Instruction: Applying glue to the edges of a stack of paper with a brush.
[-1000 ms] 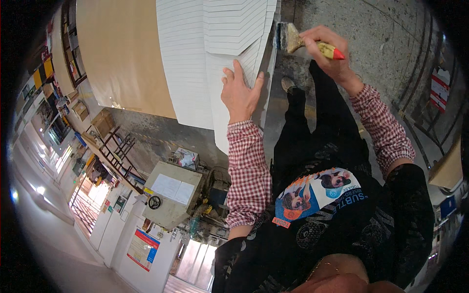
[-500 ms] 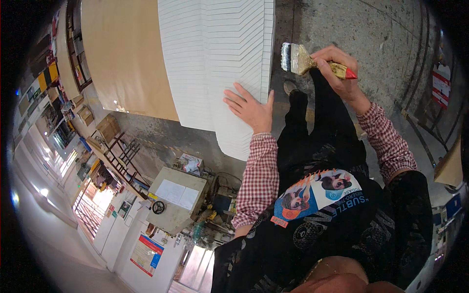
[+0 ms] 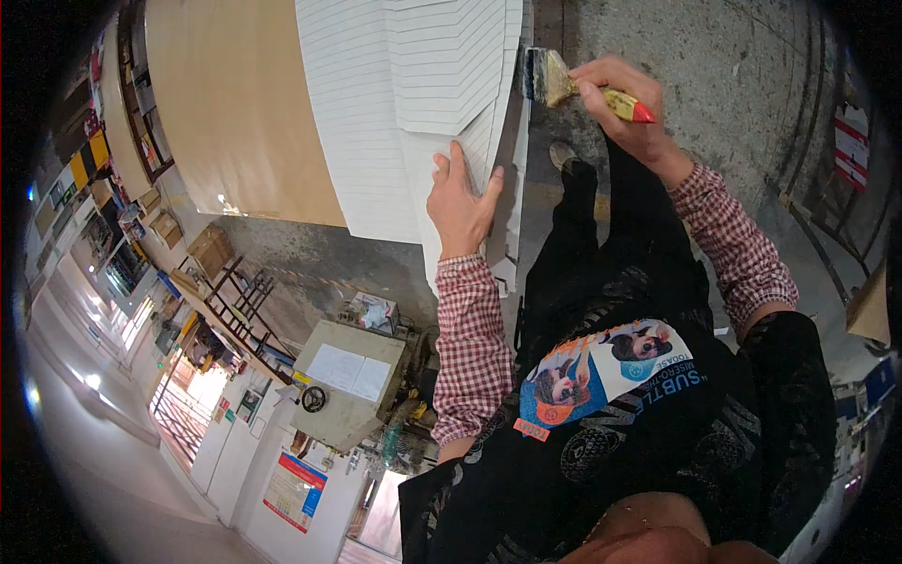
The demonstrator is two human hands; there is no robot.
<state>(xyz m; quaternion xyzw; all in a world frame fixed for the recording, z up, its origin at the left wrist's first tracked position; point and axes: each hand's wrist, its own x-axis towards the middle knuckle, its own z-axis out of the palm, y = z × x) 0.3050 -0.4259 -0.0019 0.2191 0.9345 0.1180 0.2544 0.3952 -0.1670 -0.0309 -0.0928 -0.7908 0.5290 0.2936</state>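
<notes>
At the right edge of layered white sheets (image 3: 352, 122), your right fingers (image 3: 601, 71) clasp a paintbrush (image 3: 556, 79), its bristles just beside them; your left fingers (image 3: 458, 169) lie spread, unclosed, on the sheets. Leftward stretches a brown sheet (image 3: 235, 113); toward the lower left stands a machine (image 3: 340, 425) with a black handwheel (image 3: 314, 399).

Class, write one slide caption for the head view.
Left hand on overlapping white sheets, right hand holding a broad brush near their edge.
</notes>
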